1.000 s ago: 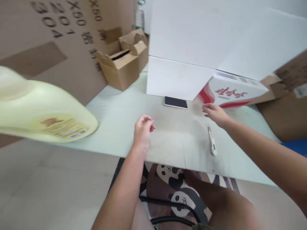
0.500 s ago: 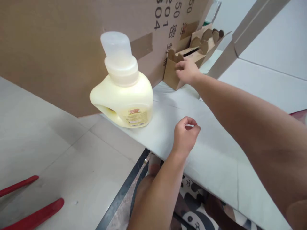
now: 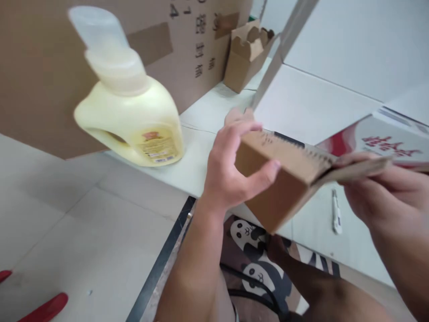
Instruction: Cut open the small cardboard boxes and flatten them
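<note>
Moved since earlier: the small brown carton has left its spot by the second carton and is now up between your left hand and right hand.
Key relation: carton lies right of your left fingers, left of your right fingers, flap end at the right.
Long axis: seems to run from left fingers toward right ones, tilted; blurred, can't be sure.
Nearer hand: neither; both are at the carton.
Left fingers: spread wide round the left end, thumb across the near face, the rest by the top edge; can't tell if they press.
Right fingers: pinched narrow on the carton's flap.
Carton height: raised, over the front edge of the table.
Yellow bottle: left of your left fingers, apart.
White cutter: on the table, below your right fingers, apart.
Second carton: beyond your left fingers, well apart.
</note>
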`<control>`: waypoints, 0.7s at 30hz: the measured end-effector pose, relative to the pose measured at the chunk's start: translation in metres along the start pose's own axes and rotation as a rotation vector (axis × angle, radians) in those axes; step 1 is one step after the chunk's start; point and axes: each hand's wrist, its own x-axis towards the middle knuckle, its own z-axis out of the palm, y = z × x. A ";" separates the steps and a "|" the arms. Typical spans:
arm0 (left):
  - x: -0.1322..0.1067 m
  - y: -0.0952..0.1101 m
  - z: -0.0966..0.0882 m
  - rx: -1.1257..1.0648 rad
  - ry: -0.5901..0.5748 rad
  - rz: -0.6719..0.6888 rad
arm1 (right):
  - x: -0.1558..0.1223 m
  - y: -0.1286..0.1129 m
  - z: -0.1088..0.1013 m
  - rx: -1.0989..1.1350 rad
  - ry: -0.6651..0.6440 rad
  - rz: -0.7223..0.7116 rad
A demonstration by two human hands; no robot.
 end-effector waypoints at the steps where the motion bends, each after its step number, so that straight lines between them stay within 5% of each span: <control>1: 0.001 0.009 0.008 -0.033 -0.174 0.003 | -0.016 -0.008 -0.010 -0.044 0.037 -0.037; 4: 0.001 0.028 0.040 -0.076 -0.616 -0.014 | -0.044 -0.024 -0.026 -0.160 0.083 -0.090; 7: -0.006 0.033 0.072 0.001 -0.818 -0.034 | -0.056 -0.016 -0.037 -0.143 0.209 -0.072; 16: -0.031 0.056 0.125 0.298 -0.881 0.041 | -0.065 0.016 -0.040 0.078 0.152 -0.178; 21: -0.029 0.027 0.127 0.340 -0.693 -0.036 | -0.078 0.050 -0.037 0.104 0.182 -0.172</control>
